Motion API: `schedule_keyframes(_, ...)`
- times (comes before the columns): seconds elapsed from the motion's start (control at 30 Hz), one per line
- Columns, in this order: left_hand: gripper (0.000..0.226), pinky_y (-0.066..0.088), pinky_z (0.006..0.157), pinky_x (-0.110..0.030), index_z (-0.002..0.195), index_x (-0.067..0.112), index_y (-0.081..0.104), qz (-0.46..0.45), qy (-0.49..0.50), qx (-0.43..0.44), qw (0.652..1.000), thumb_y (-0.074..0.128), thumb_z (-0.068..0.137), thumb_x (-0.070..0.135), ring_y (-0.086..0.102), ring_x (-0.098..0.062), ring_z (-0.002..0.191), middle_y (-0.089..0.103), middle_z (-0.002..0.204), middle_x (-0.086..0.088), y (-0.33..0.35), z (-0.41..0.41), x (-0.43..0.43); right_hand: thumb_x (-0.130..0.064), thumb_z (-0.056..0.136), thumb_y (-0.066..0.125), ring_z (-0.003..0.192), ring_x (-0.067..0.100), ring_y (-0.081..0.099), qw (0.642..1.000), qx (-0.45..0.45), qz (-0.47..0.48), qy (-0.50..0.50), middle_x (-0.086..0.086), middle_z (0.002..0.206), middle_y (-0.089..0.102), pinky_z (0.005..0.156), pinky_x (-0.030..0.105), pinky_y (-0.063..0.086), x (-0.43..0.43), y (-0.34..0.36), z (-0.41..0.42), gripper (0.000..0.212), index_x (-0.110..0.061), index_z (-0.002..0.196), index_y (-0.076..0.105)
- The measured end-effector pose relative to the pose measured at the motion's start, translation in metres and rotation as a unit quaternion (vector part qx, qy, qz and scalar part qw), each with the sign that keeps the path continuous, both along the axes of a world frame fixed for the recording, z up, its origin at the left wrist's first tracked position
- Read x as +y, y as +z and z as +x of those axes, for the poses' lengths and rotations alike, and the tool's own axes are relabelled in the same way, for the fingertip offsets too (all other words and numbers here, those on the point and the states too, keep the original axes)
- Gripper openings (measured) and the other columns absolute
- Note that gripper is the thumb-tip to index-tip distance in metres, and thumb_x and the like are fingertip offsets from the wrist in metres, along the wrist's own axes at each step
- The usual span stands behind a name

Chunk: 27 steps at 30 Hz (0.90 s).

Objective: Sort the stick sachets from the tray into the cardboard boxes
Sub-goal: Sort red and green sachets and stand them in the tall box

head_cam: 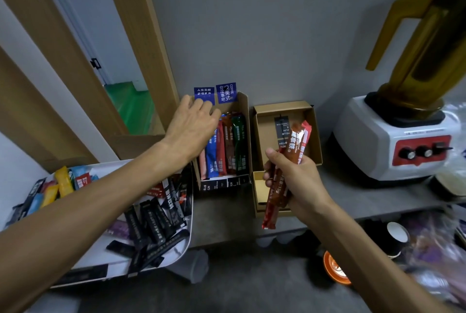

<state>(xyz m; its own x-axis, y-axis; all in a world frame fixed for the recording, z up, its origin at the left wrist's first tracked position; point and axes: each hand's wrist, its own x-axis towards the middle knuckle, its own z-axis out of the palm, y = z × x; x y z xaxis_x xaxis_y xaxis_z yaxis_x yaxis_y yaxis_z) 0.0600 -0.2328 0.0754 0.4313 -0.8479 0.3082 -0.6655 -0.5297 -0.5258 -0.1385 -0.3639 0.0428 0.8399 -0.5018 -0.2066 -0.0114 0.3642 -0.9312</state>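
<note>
A white tray (95,257) at the lower left holds several black and coloured stick sachets (151,222). Two cardboard boxes stand against the wall. The left box (245,121) holds a row of upright sachets in pink, blue, red, brown and green (227,146). My left hand (194,126) reaches over that box's left side, fingers extended onto the tops of the sachets. The right box (315,131) is nearly bare inside. In front of it my right hand (290,179) grips a bunch of red and brown sachets (295,151).
A white and red blender (403,141) with an amber jug stands at the right on the grey counter (222,212). Below the counter edge sit a paper cup (397,235) and an orange cup (335,270). A wooden door frame rises at the left.
</note>
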Motion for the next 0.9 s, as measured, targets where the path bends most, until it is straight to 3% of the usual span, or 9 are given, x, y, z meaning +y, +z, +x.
schedule_keyframes(0.13,0.058,0.038,0.091,-0.041,0.109,0.012,0.054,0.003,-0.006,-0.016,1.000,0.078,0.075,0.052,0.056,-0.025,0.102,0.061,0.109,-0.010,-0.007,-0.005,0.001,-0.029,0.092,0.070,0.067,0.017,0.064,0.998,0.010,0.058,0.012,0.005,0.077,0.060,0.068,0.030,0.056,0.000,0.001,0.001,0.025,-0.010,0.102,0.056)
schedule_keyframes(0.27,0.050,0.038,0.090,-0.041,0.110,0.012,0.055,-0.018,0.020,-0.019,0.999,0.072,0.082,0.051,0.053,-0.025,0.103,0.059,0.111,-0.009,-0.005,-0.014,0.008,-0.022,0.094,0.067,0.076,0.018,0.067,0.989,-0.013,0.145,0.016,0.008,0.085,0.063,0.073,0.030,0.059,-0.002,0.003,0.002,0.023,-0.008,0.109,0.057)
schedule_keyframes(0.37,0.034,0.039,0.086,-0.040,0.100,0.017,0.060,-0.141,-0.049,0.081,0.986,0.058,0.090,0.050,0.053,-0.019,0.094,0.059,0.099,-0.002,-0.013,-0.051,0.023,-0.014,0.093,0.064,0.078,0.016,0.065,0.969,-0.080,0.231,-0.015,0.006,0.082,0.061,0.082,0.035,0.057,-0.006,0.007,0.004,0.013,-0.010,0.103,0.056)
schedule_keyframes(0.4,0.032,0.040,0.085,-0.036,0.096,0.021,0.061,-0.192,-0.072,0.212,0.955,0.053,0.093,0.052,0.054,-0.013,0.092,0.060,0.096,0.004,-0.016,-0.068,0.029,-0.013,0.093,0.064,0.078,0.016,0.066,0.961,-0.099,0.258,-0.027,0.006,0.081,0.062,0.085,0.036,0.056,-0.008,0.009,0.006,0.012,-0.009,0.102,0.057)
schedule_keyframes(0.5,0.022,0.047,0.077,-0.018,0.100,0.035,0.064,-0.246,-0.048,0.618,0.745,0.054,0.092,0.053,0.058,0.004,0.093,0.063,0.097,0.018,-0.027,-0.113,0.039,-0.015,0.094,0.065,0.081,0.017,0.069,0.949,-0.124,0.287,-0.038,0.007,0.083,0.065,0.088,0.038,0.055,-0.010,0.011,0.009,0.012,-0.006,0.100,0.060)
schedule_keyframes(0.67,0.012,0.056,0.074,-0.021,0.106,0.024,0.069,-0.443,-0.036,0.648,0.618,0.064,0.095,0.022,0.071,-0.009,0.082,0.075,0.092,0.004,-0.044,-0.133,0.038,-0.022,0.097,0.062,0.104,0.024,0.073,0.974,-0.109,0.198,-0.015,0.012,0.101,0.072,0.093,0.039,0.057,-0.002,0.010,0.011,0.026,-0.003,0.115,0.063)
schedule_keyframes(0.7,0.016,0.056,0.074,-0.021,0.109,0.026,0.069,-0.468,-0.030,0.616,0.633,0.064,0.094,0.022,0.071,-0.008,0.084,0.075,0.095,0.005,-0.047,-0.133,0.040,-0.024,0.097,0.062,0.105,0.024,0.072,0.984,-0.091,0.150,-0.018,0.011,0.104,0.071,0.094,0.040,0.056,-0.001,0.009,0.010,0.032,-0.003,0.121,0.061)
schedule_keyframes(0.83,0.039,0.057,0.090,-0.024,0.130,0.018,0.064,-0.459,-0.085,0.361,0.807,0.063,0.091,0.023,0.057,-0.006,0.117,0.063,0.116,0.004,-0.064,-0.131,0.053,-0.033,0.095,0.064,0.077,0.015,0.068,0.998,-0.018,0.059,0.004,0.008,0.087,0.066,0.072,0.028,0.056,0.001,0.008,0.006,0.038,-0.003,0.118,0.061)
schedule_keyframes(0.9,0.040,0.056,0.093,-0.025,0.132,0.017,0.062,-0.447,-0.116,0.337,0.820,0.061,0.092,0.018,0.052,-0.006,0.122,0.059,0.118,0.003,-0.073,-0.132,0.057,-0.028,0.095,0.065,0.072,0.013,0.067,0.998,-0.001,0.060,0.005,0.010,0.087,0.068,0.063,0.024,0.053,0.002,0.008,0.006,0.029,-0.005,0.113,0.061)
